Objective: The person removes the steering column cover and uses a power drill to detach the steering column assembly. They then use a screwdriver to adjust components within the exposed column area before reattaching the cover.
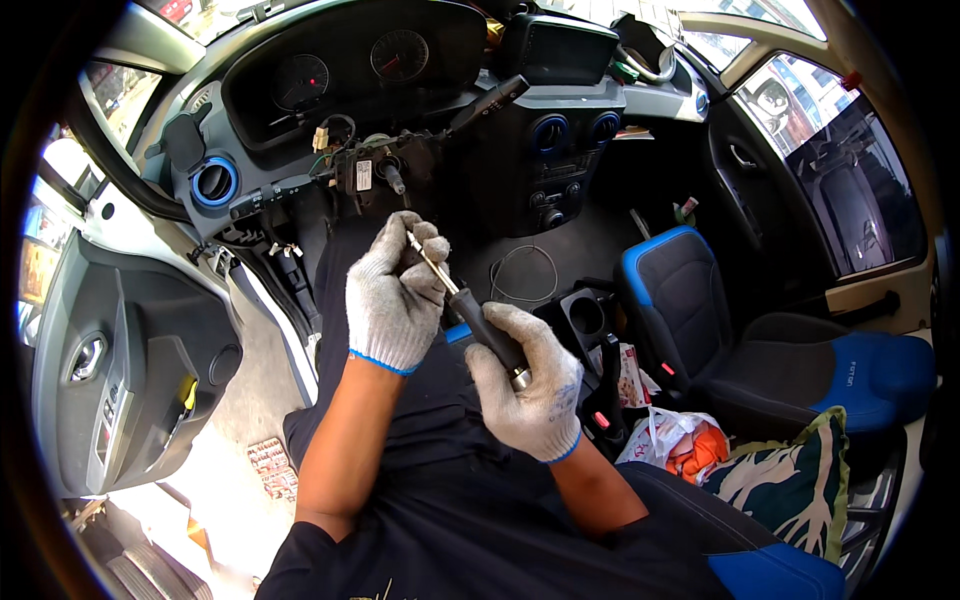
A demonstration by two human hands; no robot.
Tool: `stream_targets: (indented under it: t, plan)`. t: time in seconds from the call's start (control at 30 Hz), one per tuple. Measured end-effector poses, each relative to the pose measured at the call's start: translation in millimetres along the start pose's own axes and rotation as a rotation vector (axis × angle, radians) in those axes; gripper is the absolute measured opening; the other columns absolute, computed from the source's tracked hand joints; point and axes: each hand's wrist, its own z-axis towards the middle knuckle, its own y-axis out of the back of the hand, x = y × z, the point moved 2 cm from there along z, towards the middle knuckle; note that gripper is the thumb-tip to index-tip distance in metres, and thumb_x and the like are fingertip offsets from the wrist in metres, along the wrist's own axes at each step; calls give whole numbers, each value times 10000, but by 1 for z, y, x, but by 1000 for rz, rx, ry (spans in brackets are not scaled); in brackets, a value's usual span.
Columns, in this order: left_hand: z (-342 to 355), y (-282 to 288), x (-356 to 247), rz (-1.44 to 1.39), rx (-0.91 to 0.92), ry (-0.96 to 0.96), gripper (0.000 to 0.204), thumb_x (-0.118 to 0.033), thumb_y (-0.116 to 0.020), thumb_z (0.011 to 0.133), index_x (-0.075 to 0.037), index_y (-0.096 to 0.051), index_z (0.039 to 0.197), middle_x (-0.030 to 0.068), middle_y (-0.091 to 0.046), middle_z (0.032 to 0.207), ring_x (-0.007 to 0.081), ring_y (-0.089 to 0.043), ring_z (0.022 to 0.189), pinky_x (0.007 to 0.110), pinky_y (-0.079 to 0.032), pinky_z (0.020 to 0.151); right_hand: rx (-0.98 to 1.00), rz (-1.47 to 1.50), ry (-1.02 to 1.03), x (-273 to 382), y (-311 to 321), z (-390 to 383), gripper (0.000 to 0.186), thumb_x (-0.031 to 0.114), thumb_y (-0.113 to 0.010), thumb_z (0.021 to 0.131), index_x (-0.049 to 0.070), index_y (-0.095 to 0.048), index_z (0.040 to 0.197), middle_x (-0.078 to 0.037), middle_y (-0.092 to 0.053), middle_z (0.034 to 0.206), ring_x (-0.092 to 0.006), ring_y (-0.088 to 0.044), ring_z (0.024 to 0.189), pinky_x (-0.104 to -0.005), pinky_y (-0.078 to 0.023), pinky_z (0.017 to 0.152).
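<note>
Both my hands wear off-white knit gloves with blue cuffs and hold a screwdriver (492,330) slantwise in front of me. My right hand (540,390) is closed round its black handle, which has a metal end. The fingers of my left hand (392,305) curl at the slim metal shaft near its upper tip. Just beyond my left hand is the bare steering column (375,172), no steering wheel on it, with its central shaft (394,178) exposed. Stalks stick out to both sides of the column, and a loose connector (320,138) with wires sits at its upper left.
The instrument cluster (350,65) lies behind the column. An open driver's door (130,370) is at the left. To the right are the centre console (555,160), a cup holder (583,315), a blue-trimmed passenger seat (680,300), a plastic bag (655,435) and a patterned cushion (790,480).
</note>
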Motion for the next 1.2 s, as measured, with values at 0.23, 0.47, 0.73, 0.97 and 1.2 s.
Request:
stream_targets:
  t: [0.23,0.47,0.73,0.97,1.2]
  plan:
    - [9,-10,4,45,149,26,300,-295,-524,1215,-35,-674,1236,93,-696,1034,168,-663,850,217,-461,537,2,-168,284,-1,-1,8,404,-7,-853,888,-95,-700,1252,-175,-783,862,-306,-783,657,-376,-632,614]
    - [7,-12,2,161,119,35,432,-317,-505,1206,55,-657,1364,126,-735,1072,217,-705,888,225,-524,587,-36,-241,325,-15,-14,5,472,13,-873,880,-94,-671,1293,-147,-748,813,-303,-745,623,-385,-599,582]
    - [5,-16,0,391,-63,-31,413,-292,-570,1173,61,-688,1353,155,-775,1101,276,-749,957,352,-604,887,-41,-240,338,-21,-22,31,402,12,-858,908,-90,-692,1260,-207,-793,896,-325,-803,692,-383,-639,631]
    - [16,-5,-3,330,-15,-7,358,-200,-584,1154,87,-683,1343,210,-766,1150,325,-747,1051,419,-620,980,-39,-241,308,-23,-36,57,347,35,-861,921,-65,-732,1227,-223,-826,1014,-347,-840,798,-379,-672,721]
    - [28,-4,-11,357,-47,5,339,-192,-603,1145,77,-712,1321,200,-773,1136,320,-748,1039,436,-634,964,-82,-223,345,-28,-46,73,328,119,-828,971,-18,-730,1252,-175,-782,906,-349,-791,733,-406,-644,669]
